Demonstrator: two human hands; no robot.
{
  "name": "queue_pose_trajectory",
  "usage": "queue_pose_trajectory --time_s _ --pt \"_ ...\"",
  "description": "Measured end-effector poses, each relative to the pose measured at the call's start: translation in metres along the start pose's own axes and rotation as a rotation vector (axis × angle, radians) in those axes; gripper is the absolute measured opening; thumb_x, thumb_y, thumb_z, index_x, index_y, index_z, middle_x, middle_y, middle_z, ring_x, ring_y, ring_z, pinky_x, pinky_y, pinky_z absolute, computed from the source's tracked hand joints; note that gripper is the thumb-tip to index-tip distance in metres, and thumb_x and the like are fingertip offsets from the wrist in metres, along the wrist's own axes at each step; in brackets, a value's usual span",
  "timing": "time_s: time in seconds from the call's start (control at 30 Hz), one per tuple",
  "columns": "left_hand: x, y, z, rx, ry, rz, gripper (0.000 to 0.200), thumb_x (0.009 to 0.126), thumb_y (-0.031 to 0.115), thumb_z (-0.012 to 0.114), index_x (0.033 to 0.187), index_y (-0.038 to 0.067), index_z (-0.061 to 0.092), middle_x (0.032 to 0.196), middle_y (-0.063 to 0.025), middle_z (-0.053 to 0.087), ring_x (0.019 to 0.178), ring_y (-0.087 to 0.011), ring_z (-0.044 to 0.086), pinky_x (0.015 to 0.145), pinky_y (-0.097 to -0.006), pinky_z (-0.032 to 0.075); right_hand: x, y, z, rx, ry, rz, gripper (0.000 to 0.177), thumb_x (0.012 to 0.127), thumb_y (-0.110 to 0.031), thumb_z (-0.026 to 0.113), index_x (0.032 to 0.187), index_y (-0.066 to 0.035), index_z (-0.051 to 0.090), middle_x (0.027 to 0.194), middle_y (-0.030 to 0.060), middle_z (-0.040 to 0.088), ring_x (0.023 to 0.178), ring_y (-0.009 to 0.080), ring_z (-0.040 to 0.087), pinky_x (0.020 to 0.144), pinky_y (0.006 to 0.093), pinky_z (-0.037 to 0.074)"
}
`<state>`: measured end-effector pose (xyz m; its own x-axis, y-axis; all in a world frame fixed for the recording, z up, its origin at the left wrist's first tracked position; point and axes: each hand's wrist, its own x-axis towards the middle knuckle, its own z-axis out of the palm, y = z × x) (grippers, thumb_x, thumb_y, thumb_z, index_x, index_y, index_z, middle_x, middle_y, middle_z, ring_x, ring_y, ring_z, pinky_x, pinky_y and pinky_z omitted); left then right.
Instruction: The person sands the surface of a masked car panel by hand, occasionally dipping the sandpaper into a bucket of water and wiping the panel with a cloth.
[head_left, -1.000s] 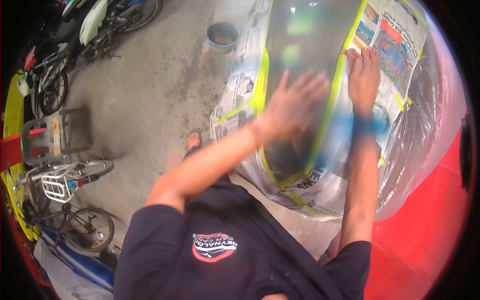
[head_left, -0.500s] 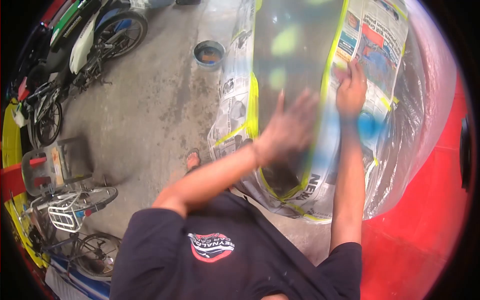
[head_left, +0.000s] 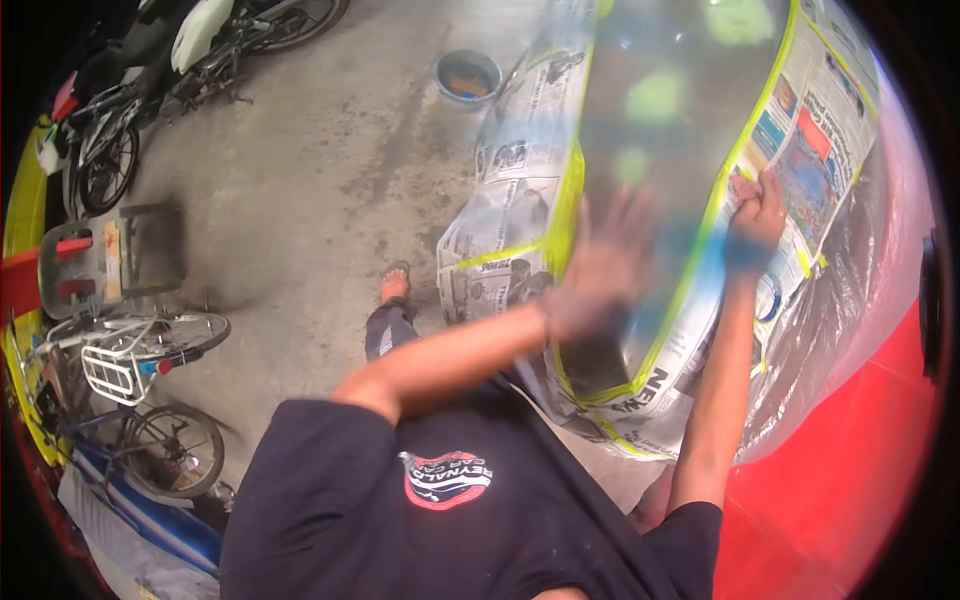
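My left hand (head_left: 610, 262) is blurred, its fingers stretched out and spread over a dark grey panel (head_left: 690, 80) with pale green patches. The panel is framed by yellow-green masking tape (head_left: 568, 220) and newspaper sheets (head_left: 510, 210). To the right, my right hand (head_left: 762, 222) rests on the newspaper beside the taped edge. Its fingers are bent around a small pinkish piece (head_left: 745, 188) that I cannot make out clearly. A bluish haze lies over part of the panel and the right wrist.
Clear plastic sheeting (head_left: 870, 290) covers the surface around the newspaper, beside a red surface (head_left: 830, 480). On the concrete floor (head_left: 310, 190) stands a bucket (head_left: 468, 76) with liquid. Motorcycles (head_left: 110, 160), a chair (head_left: 110, 255) and bicycles (head_left: 165, 450) line the left side.
The camera view has shifted, so the panel sits farther right. My left hand has moved leftward across the panel. My right hand stays near the same taped edge.
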<state>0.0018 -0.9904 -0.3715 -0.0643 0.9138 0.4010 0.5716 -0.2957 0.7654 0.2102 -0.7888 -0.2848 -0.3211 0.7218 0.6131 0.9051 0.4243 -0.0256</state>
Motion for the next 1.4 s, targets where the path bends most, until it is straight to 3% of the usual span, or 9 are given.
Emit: queue_pose_trajectory --time_s 0.13,0.2,0.3,0.37,0.5,0.63,0.77,1.17,1.4 --pt "-0.033 0.016 -0.027 -0.105 -0.103 -0.096 0.077 0.104 0.028 0.059 0.17 -0.001 0.033 0.177 -0.0293 0.029 0.167 -0.0479 0.02 0.122 -0.084 0.015 -0.002 -0.002 -0.003 -0.01 -0.012 -0.027 0.044 0.107 -0.015 0.051 0.146 -0.002 0.065 0.158 0.0203 0.059 0.149 0.0391 0.052 0.124 0.0489 0.04" --pt "0.024 -0.027 -0.001 0.182 -0.118 -0.1 0.076 0.109 0.038 0.049 0.168 -0.006 0.032 0.181 -0.0243 0.022 0.168 -0.0474 0.017 0.127 -0.0801 0.008 -0.002 -0.003 -0.002 -0.016 -0.007 -0.031 0.043 0.107 -0.015 0.051 0.146 -0.002 0.065 0.159 0.0198 0.059 0.149 0.0388 0.052 0.124 0.0491 0.04" --pt "0.091 -0.065 0.018 -0.034 0.154 -0.203 0.074 0.111 0.04 0.045 0.168 -0.006 0.032 0.18 -0.0244 0.025 0.166 -0.0486 0.019 0.127 -0.0795 0.01 -0.002 -0.004 -0.004 -0.01 -0.008 -0.032 0.043 0.107 -0.014 0.051 0.146 -0.002 0.065 0.159 0.0191 0.059 0.149 0.0382 0.051 0.124 0.0492 0.039" --pt "0.093 -0.046 0.003 -0.072 0.028 -0.368 0.075 0.113 0.043 0.041 0.169 -0.006 0.031 0.18 -0.0239 0.025 0.166 -0.0491 0.02 0.128 -0.0791 0.01 -0.001 -0.005 -0.003 -0.015 -0.014 -0.008 0.043 0.108 -0.014 0.05 0.146 -0.003 0.065 0.159 0.0186 0.06 0.15 0.038 0.051 0.124 0.049 0.039" --pt "0.053 -0.013 0.001 -0.06 0.028 -0.402 0.076 0.113 0.045 0.041 0.17 -0.004 0.031 0.18 -0.0229 0.027 0.165 -0.0498 0.023 0.128 -0.0783 0.011 0.0 -0.007 -0.001 0.005 0.012 -0.05 0.044 0.108 -0.015 0.049 0.147 -0.004 0.065 0.159 0.0181 0.06 0.15 0.0378 0.05 0.124 0.0484 0.039" --pt "0.112 -0.055 0.007 -0.217 0.035 -0.533 0.076 0.113 0.045 0.041 0.171 -0.003 0.029 0.18 -0.0231 0.025 0.165 -0.051 0.022 0.126 -0.0809 0.01 -0.003 -0.01 -0.009 -0.026 -0.026 -0.017 0.045 0.108 -0.013 0.047 0.147 -0.001 0.064 0.159 0.0193 0.06 0.15 0.0384 0.051 0.124 0.0477 0.039" --pt "0.086 -0.029 -0.014 -0.167 -0.057 -0.535 0.075 0.113 0.045 0.041 0.168 -0.005 0.033 0.178 -0.0253 0.029 0.163 -0.0502 0.027 0.126 -0.0802 0.012 0.002 -0.008 -0.002 -0.006 -0.012 0.02 0.045 0.107 -0.013 0.047 0.146 0.0 0.064 0.158 0.0194 0.059 0.148 0.0391 0.052 0.123 0.0482 0.041" --pt "0.104 -0.057 -0.015 -0.255 -0.065 -0.571 0.077 0.112 0.046 0.042 0.168 -0.007 0.032 0.178 -0.0271 0.027 0.164 -0.0513 0.024 0.125 -0.082 0.01 -0.01 -0.012 -0.011 -0.061 -0.036 -0.016 0.044 0.108 -0.013 0.047 0.147 -0.001 0.064 0.158 0.021 0.059 0.148 0.0396 0.052 0.123 0.0482 0.039" --pt "0.1 -0.078 -0.009 -0.14 -0.051 -0.374 0.079 0.111 0.046 0.044 0.17 -0.005 0.03 0.178 -0.0283 0.028 0.164 -0.0529 0.025 0.125 -0.0818 0.011 0.001 -0.019 -0.005 0.009 -0.026 0.05 0.043 0.11 -0.013 0.048 0.148 -0.001 0.064 0.158 0.022 0.059 0.151 0.0396 0.049 0.123 0.0483 0.039"
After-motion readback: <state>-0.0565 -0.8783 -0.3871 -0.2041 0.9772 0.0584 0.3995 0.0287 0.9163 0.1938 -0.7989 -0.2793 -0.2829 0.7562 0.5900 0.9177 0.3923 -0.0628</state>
